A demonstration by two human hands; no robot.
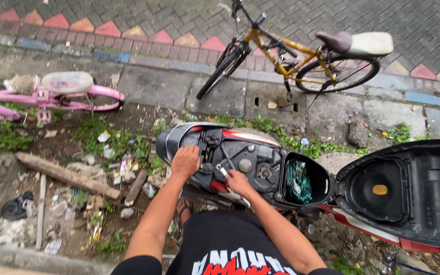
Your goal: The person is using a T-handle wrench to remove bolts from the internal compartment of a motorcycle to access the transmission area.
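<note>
You are leaning over a scooter (260, 153) whose seat (408, 188) is swung up and open, well off to the right of both your hands. Your left hand (186, 161) is lying palm down, fingers loosely curled, on the black plastic rear body of the scooter, pressing on it rather than gripping anything. Your right hand (238, 182) is sitting just to the right of the left one and slightly nearer to you, closed around a small silvery tool (222, 170) whose tip is poking out between the two hands and pointing at the exposed black frame section. Just beyond your right hand's knuckles the round filler cap (245, 165) is showing, and further to the right of that hand the open storage compartment (322, 181) is holding a bundle of green cord (298, 181). Beyond both hands, across the concrete kerb, a yellow bicycle (291, 56) is standing on the patterned paving. Far out to the left of your left hand a pink bicycle (52, 94) is lying, and below it, still on the left side, a wooden plank (67, 175) is resting among litter and weeds on the dirt ground (77, 203). Your sandalled foot (183, 210) is showing under your left forearm.
</note>
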